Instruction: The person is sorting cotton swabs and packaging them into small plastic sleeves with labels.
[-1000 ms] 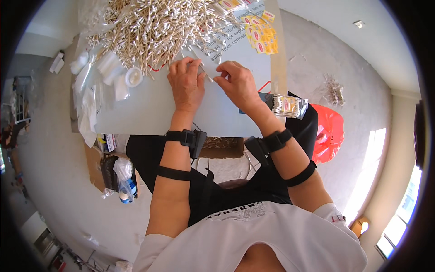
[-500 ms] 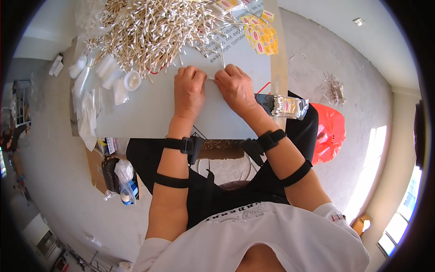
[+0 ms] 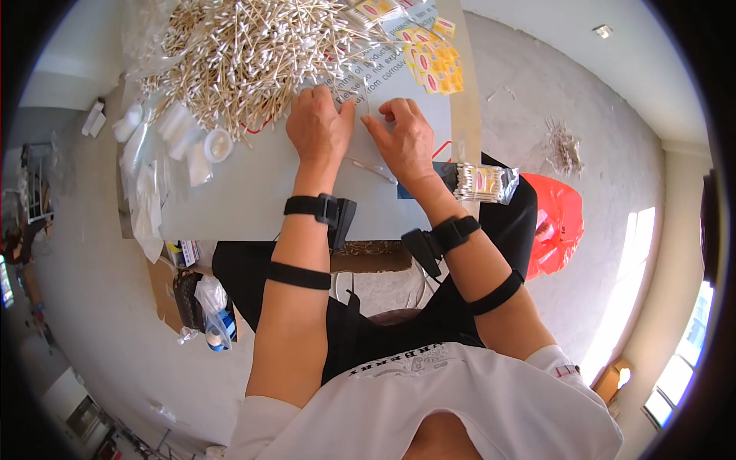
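Observation:
My left hand [image 3: 318,126] reaches the near edge of a big heap of cotton swabs [image 3: 238,57], palm down, its thumb apart from the fingers; the fingertips are partly hidden. To its right, my right hand [image 3: 406,142] hovers over the grey tabletop [image 3: 253,199] with bent fingers and a gap between thumb and forefinger. Nothing shows in that gap. A single cotton swab [image 3: 366,96] lies just beyond the right thumb. A few loose swabs [image 3: 374,168] rest on the table between my wrists. By my right forearm lies a clear packet of swabs [image 3: 481,182] with a yellow label.
Yellow printed cards [image 3: 432,61] lie at the table's far right, near another swab packet [image 3: 376,9]. Clear plastic bags [image 3: 176,130] and a roll of tape [image 3: 218,145] are on the left. A red bag [image 3: 552,226] stands on the floor at right; an open cardboard box [image 3: 372,261] sits below the table edge.
My hands were close together with a small white piece between their fingers. Now they have parted, the left moving toward the heap, and loose swabs show on the table between my wrists.

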`<state>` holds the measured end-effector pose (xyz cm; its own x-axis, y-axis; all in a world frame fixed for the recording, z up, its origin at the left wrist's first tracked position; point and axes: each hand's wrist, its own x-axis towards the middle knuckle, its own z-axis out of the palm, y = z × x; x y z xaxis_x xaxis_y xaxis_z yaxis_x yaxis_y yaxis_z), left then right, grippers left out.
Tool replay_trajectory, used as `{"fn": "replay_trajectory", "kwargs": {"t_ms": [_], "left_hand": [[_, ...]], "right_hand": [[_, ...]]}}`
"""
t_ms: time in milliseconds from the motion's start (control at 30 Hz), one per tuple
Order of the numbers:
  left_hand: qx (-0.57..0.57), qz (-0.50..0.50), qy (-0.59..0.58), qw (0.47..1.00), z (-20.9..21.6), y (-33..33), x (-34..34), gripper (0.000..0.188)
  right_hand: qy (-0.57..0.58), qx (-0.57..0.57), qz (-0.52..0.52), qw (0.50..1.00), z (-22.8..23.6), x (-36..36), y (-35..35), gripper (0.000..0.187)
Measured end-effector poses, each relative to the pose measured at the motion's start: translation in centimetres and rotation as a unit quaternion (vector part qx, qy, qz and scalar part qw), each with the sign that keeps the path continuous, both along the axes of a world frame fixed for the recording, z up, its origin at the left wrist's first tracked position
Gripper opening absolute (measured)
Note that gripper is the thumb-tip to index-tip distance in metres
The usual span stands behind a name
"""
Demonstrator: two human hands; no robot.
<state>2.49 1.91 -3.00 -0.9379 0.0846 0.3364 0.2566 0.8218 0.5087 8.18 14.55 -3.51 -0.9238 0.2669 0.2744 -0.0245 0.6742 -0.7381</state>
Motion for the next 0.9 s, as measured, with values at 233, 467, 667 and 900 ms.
{"fn": "replay_trajectory", "kwargs": {"t_ms": [233,467,667,900], "left_hand": [[0.006,-0.006,-0.019,1.000,-1.3,-1.8,-0.4,0.012],[-0.020,-0.182,-0.026,0.983,0.5,-4.3,2.1,0.011],[0.000,-0.186,-0.060,0.981,0.7,-4.1,3.7,0.012],[0.005,-0.161,-0.045,0.986,0.4,-3.8,6.0,0.012]], "right_hand": [[-0.048,0.087,-0.003,0.995,-0.9,-2.3,1.7,0.013],[-0.031,0.018,0.034,0.999,-0.2,0.1,3.4,0.009],[-0.003,0.061,0.119,0.991,-0.1,1.0,3.6,0.005],[0.012,0.082,0.146,0.986,-0.4,1.1,3.6,0.004]]}}
